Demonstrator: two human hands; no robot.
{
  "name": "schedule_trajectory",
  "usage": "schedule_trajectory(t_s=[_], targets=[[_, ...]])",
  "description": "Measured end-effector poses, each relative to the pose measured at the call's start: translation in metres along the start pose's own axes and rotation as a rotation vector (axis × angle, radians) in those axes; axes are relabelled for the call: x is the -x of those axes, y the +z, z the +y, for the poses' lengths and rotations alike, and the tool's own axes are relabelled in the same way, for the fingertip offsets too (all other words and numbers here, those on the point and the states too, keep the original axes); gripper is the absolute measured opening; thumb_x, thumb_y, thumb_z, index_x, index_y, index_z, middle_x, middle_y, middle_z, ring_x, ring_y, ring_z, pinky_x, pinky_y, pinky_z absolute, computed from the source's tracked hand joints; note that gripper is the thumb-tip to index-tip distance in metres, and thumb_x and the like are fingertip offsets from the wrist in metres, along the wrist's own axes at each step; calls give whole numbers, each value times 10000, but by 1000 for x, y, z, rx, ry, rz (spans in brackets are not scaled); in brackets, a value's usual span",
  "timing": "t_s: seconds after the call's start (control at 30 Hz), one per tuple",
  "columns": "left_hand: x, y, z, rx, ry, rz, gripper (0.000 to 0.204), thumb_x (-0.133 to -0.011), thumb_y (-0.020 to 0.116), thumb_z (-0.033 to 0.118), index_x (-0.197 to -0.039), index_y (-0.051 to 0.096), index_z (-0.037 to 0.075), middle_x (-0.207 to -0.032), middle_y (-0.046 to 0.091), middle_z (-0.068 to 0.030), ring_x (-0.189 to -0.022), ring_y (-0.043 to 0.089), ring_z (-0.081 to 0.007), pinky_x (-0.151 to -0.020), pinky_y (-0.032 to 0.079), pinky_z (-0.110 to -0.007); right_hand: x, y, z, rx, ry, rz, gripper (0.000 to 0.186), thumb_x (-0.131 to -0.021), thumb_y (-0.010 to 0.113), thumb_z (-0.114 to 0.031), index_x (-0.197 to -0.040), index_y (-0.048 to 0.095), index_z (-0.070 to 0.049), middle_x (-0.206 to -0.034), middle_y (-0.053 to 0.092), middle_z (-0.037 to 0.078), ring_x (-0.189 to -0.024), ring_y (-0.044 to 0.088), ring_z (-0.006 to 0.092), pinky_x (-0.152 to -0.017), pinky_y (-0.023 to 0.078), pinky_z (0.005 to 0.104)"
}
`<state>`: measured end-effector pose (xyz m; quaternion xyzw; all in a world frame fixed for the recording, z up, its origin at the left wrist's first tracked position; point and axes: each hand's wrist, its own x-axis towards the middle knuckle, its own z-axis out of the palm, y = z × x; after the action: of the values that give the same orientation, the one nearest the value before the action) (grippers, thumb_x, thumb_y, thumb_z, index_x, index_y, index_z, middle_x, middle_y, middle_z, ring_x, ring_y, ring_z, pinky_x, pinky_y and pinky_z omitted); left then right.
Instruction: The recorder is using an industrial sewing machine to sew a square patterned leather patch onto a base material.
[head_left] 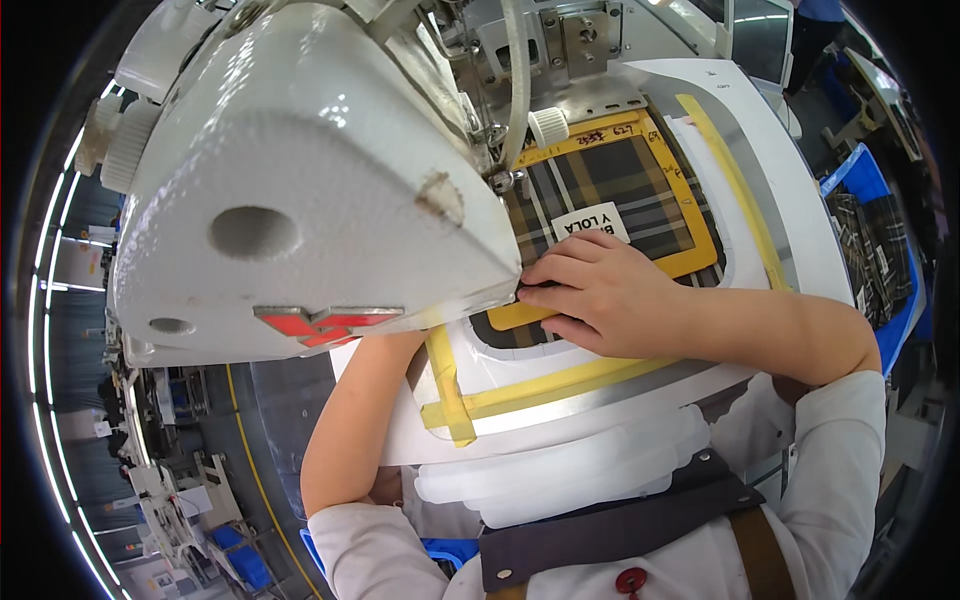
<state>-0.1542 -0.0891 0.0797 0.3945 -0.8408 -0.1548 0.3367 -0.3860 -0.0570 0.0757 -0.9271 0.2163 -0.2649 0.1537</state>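
Note:
A white sewing machine head point(330, 180) with a red emblem fills the upper left. Under it, dark plaid fabric point(585, 180) sits inside a yellow frame point(690, 235), with a white label point(590, 220) on the fabric. My right hand point(590, 290) rests on the frame and fabric just below the label, fingers bent and slightly apart, touching near the machine's lower corner. My left forearm point(352, 425) reaches up under the machine head, which hides that hand and whatever it touches.
A white work plate point(800, 240) with yellow tape strips surrounds the frame. At right, a blue bin point(905, 315) holds plaid pieces. A person point(810, 30) stands at upper right. A floor with a yellow line and other machines point(165, 495) show at left.

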Motion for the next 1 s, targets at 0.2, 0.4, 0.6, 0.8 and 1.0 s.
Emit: schedule_trajectory(t_s=[0.2,0.4,0.6,0.8,1.0], targets=[[15,9,-7,418,-446,26,223,-885,573,21,-1108,573,34,-1235,575,-99,-1166,524,-194,-1026,392,-332,3,-3,-3,32,1,-1,277,-804,666,-173,-1056,652,-59,-1080,587,56,-1030,549,244,-932,430,385],[22,5,-3,202,-249,6,247,-892,564,41,-1139,571,36,-1233,579,-88,-1149,528,-178,-1008,402,-313,-1,-5,-9,60,-9,8,289,-785,673,-127,-1058,647,-36,-1066,589,73,-1002,558,264,-886,461,389],[26,2,2,236,-265,8,271,-900,556,62,-1170,568,38,-1231,584,-76,-1132,532,-162,-989,412,-294,-2,-4,-11,86,-28,39,244,-777,677,-115,-1002,657,-24,-1024,589,86,-971,565,273,-855,474,382],[26,4,-2,299,-303,-16,297,-908,548,82,-1201,565,41,-1230,589,-65,-1115,536,-146,-971,422,-275,-2,-6,-11,75,-16,31,227,-774,679,-115,-985,667,-32,-1029,594,80,-957,563,272,-843,472,382],[15,7,-24,578,-466,-56,323,-916,540,103,-1232,563,43,-1228,593,-54,-1098,540,-131,-953,433,-256,-1,-8,-4,77,-8,15,253,-800,667,-160,-1030,673,-54,-1042,589,46,-972,555,239,-855,465,365]])
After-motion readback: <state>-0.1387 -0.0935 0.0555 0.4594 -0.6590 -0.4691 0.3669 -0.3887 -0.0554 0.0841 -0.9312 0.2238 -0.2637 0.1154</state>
